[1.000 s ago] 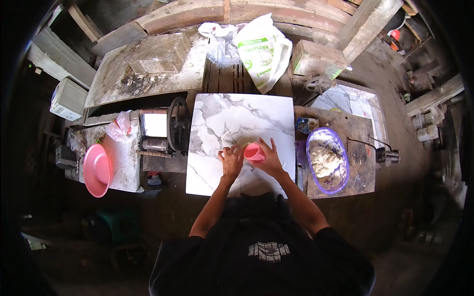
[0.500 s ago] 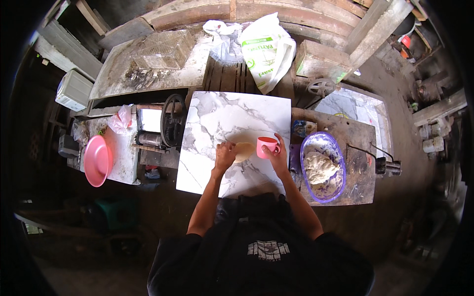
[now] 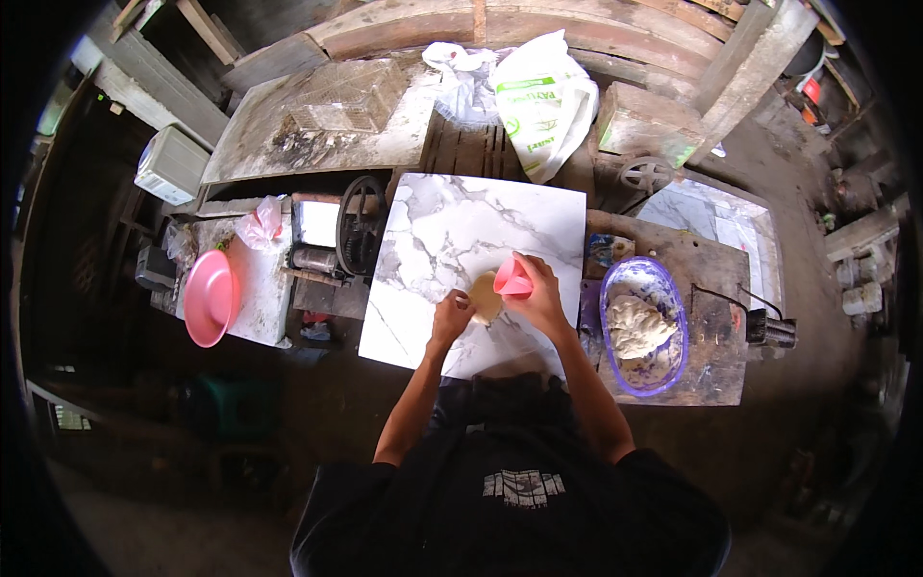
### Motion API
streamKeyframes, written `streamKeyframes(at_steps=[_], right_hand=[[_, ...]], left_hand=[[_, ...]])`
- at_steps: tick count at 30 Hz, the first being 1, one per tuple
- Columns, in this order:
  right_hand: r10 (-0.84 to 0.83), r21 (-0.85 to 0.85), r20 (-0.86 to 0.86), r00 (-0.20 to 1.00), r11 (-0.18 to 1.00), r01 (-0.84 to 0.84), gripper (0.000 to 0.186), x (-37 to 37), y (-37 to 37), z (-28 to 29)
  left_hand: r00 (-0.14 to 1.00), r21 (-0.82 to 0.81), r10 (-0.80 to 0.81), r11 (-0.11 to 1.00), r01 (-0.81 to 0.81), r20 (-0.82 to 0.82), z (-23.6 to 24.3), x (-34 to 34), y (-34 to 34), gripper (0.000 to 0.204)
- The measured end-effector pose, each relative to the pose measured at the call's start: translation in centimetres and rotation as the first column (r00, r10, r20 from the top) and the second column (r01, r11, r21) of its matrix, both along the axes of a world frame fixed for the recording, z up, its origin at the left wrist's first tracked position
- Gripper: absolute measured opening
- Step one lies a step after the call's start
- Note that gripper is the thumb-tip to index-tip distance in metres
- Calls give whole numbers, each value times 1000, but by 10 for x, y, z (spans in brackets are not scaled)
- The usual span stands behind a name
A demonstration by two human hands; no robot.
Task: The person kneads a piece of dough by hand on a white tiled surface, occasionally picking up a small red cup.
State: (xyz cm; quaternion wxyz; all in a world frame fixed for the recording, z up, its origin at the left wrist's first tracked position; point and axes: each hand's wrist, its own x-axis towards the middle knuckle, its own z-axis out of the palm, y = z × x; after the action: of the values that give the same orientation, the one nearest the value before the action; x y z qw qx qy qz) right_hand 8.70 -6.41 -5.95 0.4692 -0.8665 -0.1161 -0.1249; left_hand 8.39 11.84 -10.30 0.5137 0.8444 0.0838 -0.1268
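A white marble slab lies in front of me. On it sits a small flat piece of pale dough. My left hand rests on the slab with its fingertips against the dough's left edge. My right hand grips a small pink cup, held tilted just right of and above the dough. A purple-rimmed bowl with a lump of dough stands on the wooden board to my right.
A pink plastic bowl sits on a white surface at the left, near a black hand-wheel machine. A white printed sack and clear bags lie behind the slab. Another marble tile lies at the right.
The pink cup has lifted and tilted in my right hand, moving slightly right off the dough. The pale dough piece now shows between my hands.
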Motion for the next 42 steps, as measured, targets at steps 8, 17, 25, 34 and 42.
streamKeyframes(at_steps=[8, 17, 25, 34, 42], right_hand=[[206, -300, -35, 978, 931, -207, 59, -29, 40, -24], [-132, -282, -94, 987, 954, 101, 31, -58, 50, -16], [-298, -607, 54, 953, 748, 269, 40, -88, 52, -28], [-316, -665, -27, 948, 714, 219, 33, -11, 31, -13], [-243, -498, -56, 968, 848, 184, 30, 16, 44, -24]], left_hand=[[987, 29, 48, 998, -53, 154, 2, -28, 21, 19], [931, -141, -136, 971, 193, 339, 4, -32, 15, 17], [915, -143, -289, 930, 338, 282, 8, -34, 3, 16], [921, -172, -209, 946, 276, 330, 3, -48, 11, 14], [922, -170, -156, 959, 228, 355, 14, -44, 29, 13]])
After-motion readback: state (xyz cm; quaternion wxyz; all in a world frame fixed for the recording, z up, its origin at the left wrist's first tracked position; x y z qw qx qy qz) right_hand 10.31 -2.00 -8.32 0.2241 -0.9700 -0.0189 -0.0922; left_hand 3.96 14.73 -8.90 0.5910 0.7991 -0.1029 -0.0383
